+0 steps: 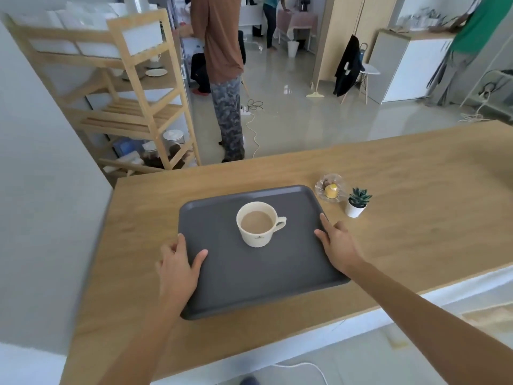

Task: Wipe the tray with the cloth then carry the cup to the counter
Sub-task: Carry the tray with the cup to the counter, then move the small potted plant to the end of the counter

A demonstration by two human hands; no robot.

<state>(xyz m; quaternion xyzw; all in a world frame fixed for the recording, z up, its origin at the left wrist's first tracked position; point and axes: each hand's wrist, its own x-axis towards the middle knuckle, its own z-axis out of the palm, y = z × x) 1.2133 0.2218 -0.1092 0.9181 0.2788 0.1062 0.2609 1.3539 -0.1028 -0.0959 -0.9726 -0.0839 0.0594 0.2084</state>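
Left hand (pixel 177 262) grips tray (pixel 249 282) rim at 9, thumb on top. Right hand (pixel 337 245) grips rim at 3. Cup (pixel 259 225) upright mid-tray, handle toward 3. Tray's length runs 9–3 on counter (pixel 416 190). Dish (pixel 330 188) and plant (pixel 358 204) just beyond corner at 1. Bare wood at 3.

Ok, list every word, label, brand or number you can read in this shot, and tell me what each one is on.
No text here can be read.
cup: a small dark mark low on its side, too small and blurred to read.
black garment hanging in the background: white marks, not legible as text.
tray, counter, plant pot: no print visible.
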